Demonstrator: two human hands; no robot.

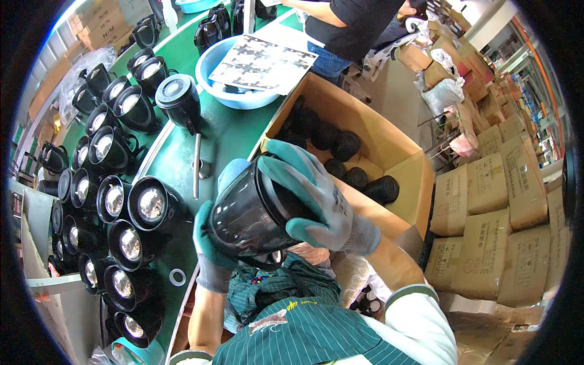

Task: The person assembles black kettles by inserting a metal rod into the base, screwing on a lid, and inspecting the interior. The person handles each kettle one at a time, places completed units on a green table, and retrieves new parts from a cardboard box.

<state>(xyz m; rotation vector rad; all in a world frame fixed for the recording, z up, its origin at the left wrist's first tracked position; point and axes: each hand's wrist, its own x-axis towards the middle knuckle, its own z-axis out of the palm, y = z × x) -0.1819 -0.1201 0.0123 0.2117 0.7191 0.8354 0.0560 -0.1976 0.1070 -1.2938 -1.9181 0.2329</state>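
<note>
Hands in grey knit gloves with teal-coated palms hold a glossy black plastic kettle body close before the person's chest, just above the green striped apron. The right hand lies over the top and right side of the kettle body, its fingers curled around the rim and clenched on it. The left hand cups the kettle body from below and on the left, its fingers pressed to the dark wall in a firm grasp.

Right of the kettle body, touching distance behind the right hand, stands an open brown cardboard box with round black parts lying inside. Left of the kettle body runs the green table, crowded with rows of black kettles with shiny metal bottoms. A small white ring lies on the table below and left of the kettle body. Beyond the kettle body, farther along the table, a light blue plastic basin carries a white printed sheet. Behind the basin another person in a black shirt stands. Well to the right of the kettle body, stacked brown cartons fill the floor.
</note>
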